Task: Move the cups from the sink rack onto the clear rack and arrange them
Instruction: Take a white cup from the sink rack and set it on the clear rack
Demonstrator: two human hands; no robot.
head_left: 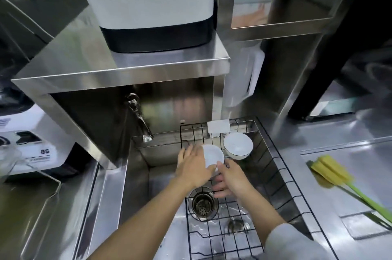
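From the head view, a white cup (213, 157) is held over the sink rack (275, 173) between both hands: the left hand (194, 167) is spread against its left side, the right hand (230, 177) cupped beneath it. A second white cup (238, 145) is seen in the rack just behind the held one, and a yellow brush (331, 171) lies on the worktop (339, 202) right of the rack.

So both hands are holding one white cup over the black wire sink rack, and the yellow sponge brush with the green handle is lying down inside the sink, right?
Not quite. In the head view the yellow sponge brush with the green handle lies on the steel counter to the right of the sink, not inside it. The rest holds: the left hand and right hand hold one white cup over the black wire sink rack.
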